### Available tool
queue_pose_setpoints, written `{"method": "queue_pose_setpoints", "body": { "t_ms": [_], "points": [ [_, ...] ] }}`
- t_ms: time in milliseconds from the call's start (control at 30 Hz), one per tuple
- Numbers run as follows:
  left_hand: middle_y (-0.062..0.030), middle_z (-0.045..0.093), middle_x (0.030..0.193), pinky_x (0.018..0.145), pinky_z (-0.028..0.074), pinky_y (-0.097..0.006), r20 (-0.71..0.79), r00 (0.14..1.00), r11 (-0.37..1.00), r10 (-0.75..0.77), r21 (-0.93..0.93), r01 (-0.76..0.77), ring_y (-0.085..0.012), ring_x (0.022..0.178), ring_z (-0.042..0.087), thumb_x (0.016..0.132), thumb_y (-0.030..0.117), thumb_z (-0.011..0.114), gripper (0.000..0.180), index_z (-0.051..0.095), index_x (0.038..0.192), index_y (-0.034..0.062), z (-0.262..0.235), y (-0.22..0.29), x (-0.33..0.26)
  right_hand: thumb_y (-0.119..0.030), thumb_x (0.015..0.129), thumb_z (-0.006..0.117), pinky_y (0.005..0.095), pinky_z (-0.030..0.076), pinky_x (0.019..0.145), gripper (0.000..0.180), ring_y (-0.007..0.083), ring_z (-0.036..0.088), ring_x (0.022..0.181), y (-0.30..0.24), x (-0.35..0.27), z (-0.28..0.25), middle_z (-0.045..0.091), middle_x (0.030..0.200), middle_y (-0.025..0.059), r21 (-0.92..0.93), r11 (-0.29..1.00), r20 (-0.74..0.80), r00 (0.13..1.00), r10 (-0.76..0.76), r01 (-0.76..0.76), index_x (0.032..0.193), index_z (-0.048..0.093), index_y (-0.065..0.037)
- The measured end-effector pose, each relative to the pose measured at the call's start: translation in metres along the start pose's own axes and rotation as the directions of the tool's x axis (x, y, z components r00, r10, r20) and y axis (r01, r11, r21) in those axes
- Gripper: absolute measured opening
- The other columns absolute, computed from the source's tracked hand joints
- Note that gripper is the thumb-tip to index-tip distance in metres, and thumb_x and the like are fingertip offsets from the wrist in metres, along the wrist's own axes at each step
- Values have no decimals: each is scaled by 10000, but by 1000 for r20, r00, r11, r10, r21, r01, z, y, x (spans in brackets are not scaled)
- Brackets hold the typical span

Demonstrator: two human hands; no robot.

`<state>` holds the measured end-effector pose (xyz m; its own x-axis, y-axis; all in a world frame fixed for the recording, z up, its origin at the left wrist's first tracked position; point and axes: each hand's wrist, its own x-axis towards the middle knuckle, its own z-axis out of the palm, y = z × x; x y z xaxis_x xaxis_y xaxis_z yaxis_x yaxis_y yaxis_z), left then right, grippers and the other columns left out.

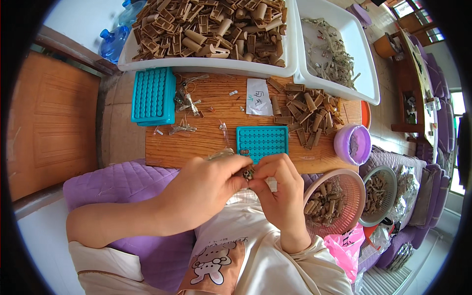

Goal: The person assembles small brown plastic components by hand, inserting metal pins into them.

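Observation:
Close to my body, over the table's front edge, both hands meet on a small brown plastic casing with dark and metallic bits at its end. My left hand is closed round it, thumb and index finger gripping its sides. A bundle of pale clear wire sticks out beyond the left knuckles. My right hand pinches at the casing's end; whatever tiny piece lies between those fingertips is hidden. Just past the hands lies a teal tray of small round pockets, with a few brown bits in its near left corner.
A stack of teal trays stands at left, beside wire bundles. Loose brown casings lie at right near a purple bowl. White bins stand behind. Baskets of parts sit at my right.

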<state>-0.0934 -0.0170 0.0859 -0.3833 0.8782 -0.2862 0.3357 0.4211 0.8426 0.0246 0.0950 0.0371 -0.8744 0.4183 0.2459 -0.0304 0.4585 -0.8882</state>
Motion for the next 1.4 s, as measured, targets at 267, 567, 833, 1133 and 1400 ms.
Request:
{"method": "queue_pose_setpoints", "body": {
  "t_ms": [267,567,833,1133,1400],
  "points": [
    [-159,577,709,505,446,-354,122,990,985,66,150,-84,-323,637,575,764,50,557,180,532,937,3,5,3,-7,40,689,637,282,450,540,262,227,513,655,7,-16,-4,480,789,91,291,938,142,978,154,-190,873,453,5],
    [-175,548,665,498,421,-391,125,991,992,42,115,-56,-345,608,552,798,62,523,102,485,878,13,11,0,-6,-36,708,651,271,447,536,198,193,501,653,17,-13,-5,484,753,76,333,916,222,963,154,-223,804,479,-16],
    [-178,531,677,503,406,-384,89,991,984,96,139,-108,-352,619,533,801,52,515,96,496,888,19,15,-2,-5,-42,716,648,253,422,563,178,177,465,648,28,-13,-6,468,732,63,361,883,288,936,202,-301,762,479,-14],
    [-72,587,888,699,489,-243,275,948,777,-159,-557,292,-104,775,579,848,70,459,198,512,1018,-17,8,-1,0,-144,777,635,228,427,687,271,95,513,767,46,-7,-20,526,847,30,761,609,206,973,99,-223,948,475,-10],
    [-113,549,998,763,480,-287,189,975,708,-120,-672,218,-172,863,583,864,114,488,283,440,1126,22,5,-3,4,-119,671,657,391,404,734,266,307,521,835,144,-22,-44,573,862,120,-619,679,-326,916,235,-395,898,533,-54]
  ]
}}
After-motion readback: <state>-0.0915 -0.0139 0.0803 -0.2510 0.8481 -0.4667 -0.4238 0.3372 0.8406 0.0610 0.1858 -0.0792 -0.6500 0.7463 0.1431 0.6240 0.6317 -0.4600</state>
